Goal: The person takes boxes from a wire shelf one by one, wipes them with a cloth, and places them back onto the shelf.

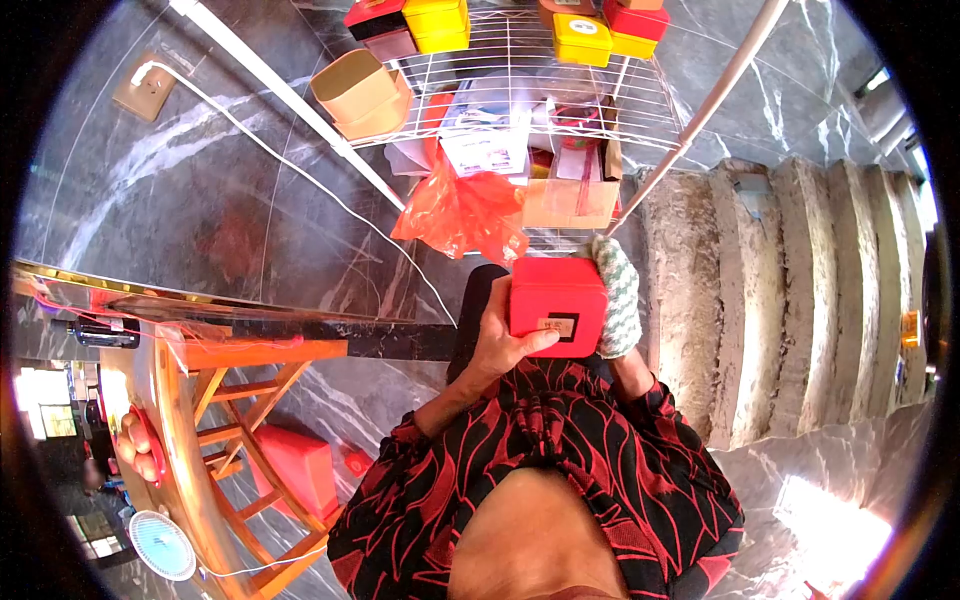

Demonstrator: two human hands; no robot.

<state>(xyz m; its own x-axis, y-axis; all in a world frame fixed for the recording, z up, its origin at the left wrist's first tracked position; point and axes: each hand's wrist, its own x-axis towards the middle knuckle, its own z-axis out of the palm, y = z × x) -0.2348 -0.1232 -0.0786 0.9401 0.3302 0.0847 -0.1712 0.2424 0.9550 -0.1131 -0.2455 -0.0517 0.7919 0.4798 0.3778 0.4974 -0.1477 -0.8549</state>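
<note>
A red box (558, 290) with rounded corners is held in front of my body, a small dark-framed label on its face. My left hand (502, 338) grips its left side, with the thumb lying across the front beside the label. My right hand (619, 305) wears a green-and-white patterned mitt or glove and is against the box's right side. The covering hides the right fingers. Just beyond the box, a crumpled red plastic bag (462, 212) hangs from the wire rack (508, 62).
The rack holds yellow boxes (437, 28), a tan container (362, 95) and an open cardboard box (570, 205). Concrete steps (745, 300) rise on the right. A wooden chair or ladder frame (240, 430) stands left, near a red bin (295, 465). A white cable (300, 170) crosses the wall.
</note>
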